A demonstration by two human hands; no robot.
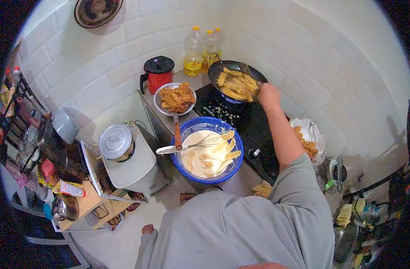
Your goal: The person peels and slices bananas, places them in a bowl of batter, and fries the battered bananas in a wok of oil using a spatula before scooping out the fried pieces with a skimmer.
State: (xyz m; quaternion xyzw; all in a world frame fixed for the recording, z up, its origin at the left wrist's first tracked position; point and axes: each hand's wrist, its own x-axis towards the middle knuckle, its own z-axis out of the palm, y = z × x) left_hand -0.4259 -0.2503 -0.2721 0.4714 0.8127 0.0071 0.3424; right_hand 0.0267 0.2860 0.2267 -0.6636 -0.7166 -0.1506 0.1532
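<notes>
My right hand (270, 95) is closed at the near right rim of a black wok (262, 77). It appears to grip a thin metal cooking utensil (246, 69), blurred and partly hidden. Long battered pieces (237, 85) fry in the wok over a blue flame. My left hand (147, 229) hangs low beside my body, and its fingers are mostly hidden. In front of me is a blue basin (178, 168) of pale batter (198, 154) with peeled, banana-like slices (232, 154). A whisk (205, 142) with a white handle rests across its rim.
A strainer (157, 105) of fried brown pieces rests beyond the basin. Behind it stand a red pot (160, 82) and several oil bottles (192, 54). A paper-lined bowl (319, 139) with fried food sits right of the black stove (263, 134). A lidded pot (116, 141) stands left.
</notes>
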